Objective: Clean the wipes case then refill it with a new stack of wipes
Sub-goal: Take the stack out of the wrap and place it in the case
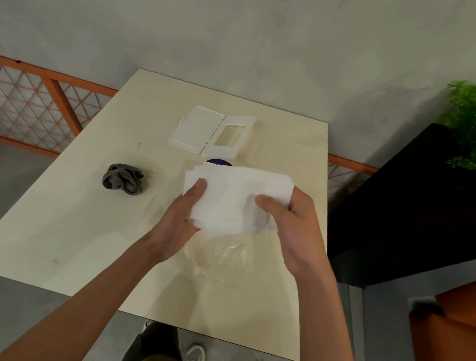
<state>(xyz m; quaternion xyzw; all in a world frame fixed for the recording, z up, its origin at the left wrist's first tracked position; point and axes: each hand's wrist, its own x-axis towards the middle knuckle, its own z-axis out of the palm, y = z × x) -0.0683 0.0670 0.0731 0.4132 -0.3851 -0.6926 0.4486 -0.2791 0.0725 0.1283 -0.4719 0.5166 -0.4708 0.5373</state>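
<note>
The left hand (pixel 177 220) and right hand (pixel 293 234) are pinching the stack of wipes (pixel 234 198), fingers (pixel 199 184) clamping its ends. I'd be keeping it flat, heading for the open wipes case (pixel 211 132) at twelve o'clock.

The wipes case (pixel 211 132) lies open on the far half of the table (pixel 70 233), the cloth (pixel 124 178) left of it and nearer. The stack of wipes (pixel 234 198) is held just before the case, above the wrapper (pixel 220 254).

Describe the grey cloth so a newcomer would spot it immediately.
Start at the pale table. On its left half, left of the open white wipes case and the held stack of wipes, lies the grey cloth. It alone is dark grey and crumpled; those neighbours are white and flat.
</note>
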